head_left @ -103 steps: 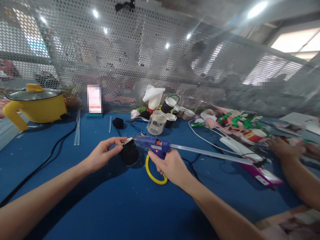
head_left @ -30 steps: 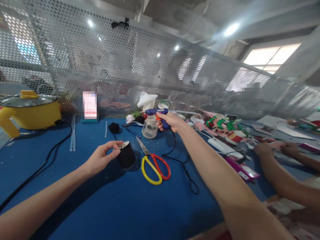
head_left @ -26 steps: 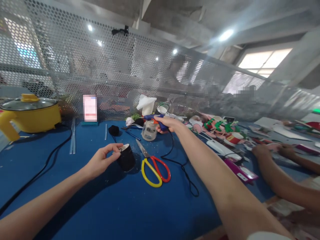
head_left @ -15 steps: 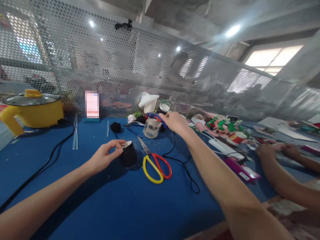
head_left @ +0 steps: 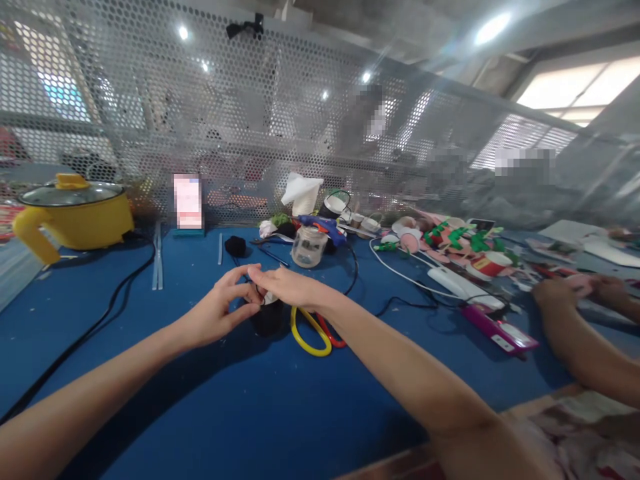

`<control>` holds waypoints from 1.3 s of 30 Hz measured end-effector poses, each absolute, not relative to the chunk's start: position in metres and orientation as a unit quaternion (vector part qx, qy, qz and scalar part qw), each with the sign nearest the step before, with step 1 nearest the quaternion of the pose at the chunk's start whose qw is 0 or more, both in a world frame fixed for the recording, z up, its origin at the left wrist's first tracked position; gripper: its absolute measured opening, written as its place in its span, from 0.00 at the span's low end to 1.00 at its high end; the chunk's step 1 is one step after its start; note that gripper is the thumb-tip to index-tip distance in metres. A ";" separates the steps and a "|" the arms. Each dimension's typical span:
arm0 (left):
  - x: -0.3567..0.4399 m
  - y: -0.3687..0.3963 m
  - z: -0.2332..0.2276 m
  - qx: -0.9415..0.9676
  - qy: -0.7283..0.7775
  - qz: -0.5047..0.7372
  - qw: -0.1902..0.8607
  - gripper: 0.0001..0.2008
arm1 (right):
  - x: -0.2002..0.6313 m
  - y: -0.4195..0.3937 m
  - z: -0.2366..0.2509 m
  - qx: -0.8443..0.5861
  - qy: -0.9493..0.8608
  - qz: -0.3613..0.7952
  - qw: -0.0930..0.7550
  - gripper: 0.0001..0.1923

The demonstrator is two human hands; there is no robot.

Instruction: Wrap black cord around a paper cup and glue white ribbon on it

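Observation:
A small black-covered cup (head_left: pixel 269 319) with a white inside stands upright on the blue table, its rim partly covered by both hands. My left hand (head_left: pixel 231 303) has thumb and fingers closed at the cup's left rim, where a thin black cord shows. Over the cup reaches my right hand (head_left: pixel 293 288), fingers together and tips against the left fingertips; whatever they pinch is hidden. Under my right wrist lie scissors with yellow and red handles (head_left: pixel 311 337), their blades covered. Behind the cup sits a black yarn ball (head_left: pixel 235 246).
A blue glue gun (head_left: pixel 324 228) rests on a clear jar (head_left: pixel 308 248). A yellow electric pot (head_left: pixel 80 217) and a phone (head_left: pixel 189 202) stand left. Craft pieces (head_left: pixel 457 240) and a purple power strip (head_left: pixel 500 330) lie right, near another person's hands (head_left: pixel 560 293).
My right hand has let go of the glue gun, leaving it on the jar, and has come down left to the cup. My left hand stays at the rim.

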State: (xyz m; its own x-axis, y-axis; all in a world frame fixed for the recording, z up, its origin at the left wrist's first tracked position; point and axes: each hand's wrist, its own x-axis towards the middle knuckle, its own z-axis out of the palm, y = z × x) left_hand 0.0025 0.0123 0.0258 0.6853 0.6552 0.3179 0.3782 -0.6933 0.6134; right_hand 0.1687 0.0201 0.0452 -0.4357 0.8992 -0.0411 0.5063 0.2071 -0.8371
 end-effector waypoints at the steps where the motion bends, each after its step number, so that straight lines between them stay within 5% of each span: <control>1: 0.002 0.013 0.026 0.880 0.297 0.267 0.256 0.08 | 0.169 0.020 0.043 -0.470 -0.719 0.442 0.258 0.23; 6: 0.000 0.016 0.027 0.864 0.310 0.274 0.285 0.08 | 0.177 0.018 0.036 -0.441 -0.583 0.543 0.413 0.06; 14: 0.000 0.018 0.027 0.819 0.345 0.277 0.366 0.09 | 0.194 -0.002 0.028 -0.432 -0.510 0.548 0.503 0.06; 39: -0.005 0.027 0.025 0.823 0.328 0.247 0.393 0.09 | 0.193 0.004 -0.003 -0.433 -0.508 0.542 0.510 0.10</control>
